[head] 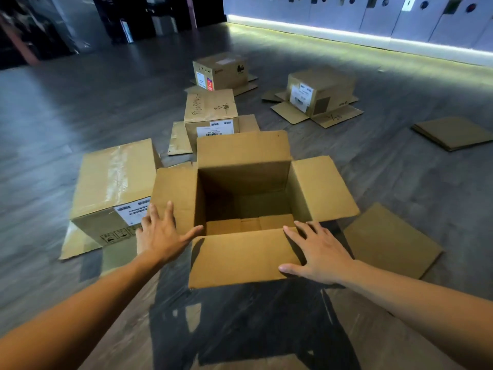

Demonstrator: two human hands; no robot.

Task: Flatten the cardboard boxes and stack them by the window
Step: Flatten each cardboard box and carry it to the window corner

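An open cardboard box (244,166) stands upright on the floor in front of me, its four top flaps spread outward and its inside empty. My left hand (161,235) is open with spread fingers over the box's left flap. Open as well, my right hand (317,249) lies flat with straight fingers at the right end of the near flap. Neither hand grips anything.
A taped box (114,180) stands upside down on its flaps at the left. Three more boxes (210,110) (221,69) (320,89) stand farther off. A flattened stack (453,132) lies at the far right and a flat sheet (389,241) near right. A lit white wall base (346,33) runs across the back.
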